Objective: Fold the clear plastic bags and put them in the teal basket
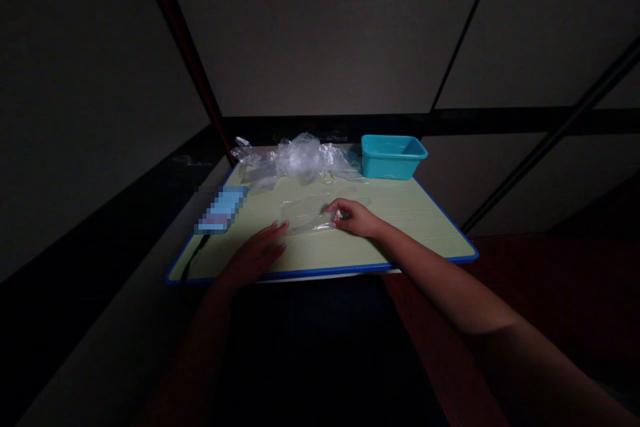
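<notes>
A clear plastic bag (305, 210) lies flat on the pale yellow table in front of me. My right hand (354, 219) is at the bag's right part, its thumb and fingers curled together around a crumpled, shiny bit of the film. My left hand (260, 250) rests low over the table by the bag's lower left corner. Its fingers are stretched out and hold nothing; whether the fingertips press on the film is hard to see. Behind the bag spreads a heap of crumpled clear plastic bags (303, 159).
A turquoise plastic bin (393, 163) stands at the table's back right. At the left edge lies a blurred-out light blue rectangular object (223, 210), with a dark cord (195, 255) below it. The table (420, 227) has a blue rim and stands before a panelled wall.
</notes>
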`<state>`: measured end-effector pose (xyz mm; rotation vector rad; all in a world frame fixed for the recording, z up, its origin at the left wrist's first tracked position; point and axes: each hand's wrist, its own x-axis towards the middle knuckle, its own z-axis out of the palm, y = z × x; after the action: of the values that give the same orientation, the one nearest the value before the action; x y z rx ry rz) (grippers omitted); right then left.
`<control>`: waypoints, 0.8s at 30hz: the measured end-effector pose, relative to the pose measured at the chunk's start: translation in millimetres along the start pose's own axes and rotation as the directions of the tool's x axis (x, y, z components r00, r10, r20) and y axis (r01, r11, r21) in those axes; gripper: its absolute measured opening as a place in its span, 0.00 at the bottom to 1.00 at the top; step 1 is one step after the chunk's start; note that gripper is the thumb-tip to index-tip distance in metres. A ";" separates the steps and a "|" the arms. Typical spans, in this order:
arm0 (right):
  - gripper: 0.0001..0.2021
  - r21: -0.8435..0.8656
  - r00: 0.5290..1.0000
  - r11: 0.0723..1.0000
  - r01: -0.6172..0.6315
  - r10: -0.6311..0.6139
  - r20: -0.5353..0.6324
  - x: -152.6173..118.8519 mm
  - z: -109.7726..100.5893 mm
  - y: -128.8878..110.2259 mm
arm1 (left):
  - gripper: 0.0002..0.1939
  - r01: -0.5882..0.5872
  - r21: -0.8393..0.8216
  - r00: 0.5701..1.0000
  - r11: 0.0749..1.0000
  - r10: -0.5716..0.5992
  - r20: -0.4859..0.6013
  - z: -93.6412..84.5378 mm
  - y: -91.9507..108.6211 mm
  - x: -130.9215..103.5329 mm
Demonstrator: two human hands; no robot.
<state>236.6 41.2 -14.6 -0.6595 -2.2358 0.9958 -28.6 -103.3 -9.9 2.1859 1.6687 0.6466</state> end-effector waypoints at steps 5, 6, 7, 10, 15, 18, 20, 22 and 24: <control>0.14 -0.111 1.000 0.994 0.010 -0.013 -0.024 -0.5 0.3 -3.4 | 0.28 -0.006 -0.037 0.997 0.999 0.003 -0.074 -0.4 -3.5 -0.8; 0.14 -0.132 1.000 0.991 0.007 -0.011 -0.029 -0.4 0.5 -3.9 | 0.28 -0.015 -0.024 0.997 1.000 0.013 -0.075 0.1 -3.8 -0.4; 0.14 -0.153 0.999 0.988 0.003 -0.009 -0.035 -0.3 0.8 -4.4 | 0.28 -0.024 0.000 0.997 1.000 0.024 -0.069 0.8 -3.6 0.0; 0.14 -0.214 0.998 0.977 -0.001 -0.011 -0.054 0.0 1.7 -7.0 | 0.29 -0.047 0.094 0.998 0.994 0.050 -0.027 2.8 -1.1 1.6; 0.14 -0.281 0.998 0.960 0.003 -0.020 -0.058 0.9 2.8 -13.7 | 0.28 -0.081 0.200 0.997 0.976 0.080 0.018 5.6 2.0 2.9; 0.14 -0.329 0.998 0.944 -0.011 -0.008 -0.057 1.4 3.2 -17.0 | 0.27 -0.091 0.214 0.996 0.972 0.090 0.017 6.2 1.0 2.6; 0.13 -0.367 0.998 0.930 -0.018 -0.004 -0.058 1.6 3.3 -18.3 | 0.27 -0.098 0.210 0.995 0.973 0.097 0.013 6.0 0.3 2.2; 0.13 -0.402 0.998 0.915 -0.021 -0.003 -0.060 1.7 3.5 -18.6 | 0.27 -0.105 0.206 0.994 0.973 0.106 0.006 5.7 -0.2 1.9; 0.13 -0.427 0.998 0.904 -0.026 -0.001 -0.062 1.7 3.9 -18.0 | 0.28 -0.106 0.211 0.994 0.972 0.108 0.000 5.7 -0.4 1.7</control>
<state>229.3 29.7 -2.2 -0.8788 -2.4175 0.4750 -25.6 -101.4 -14.7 2.4380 1.7033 0.5313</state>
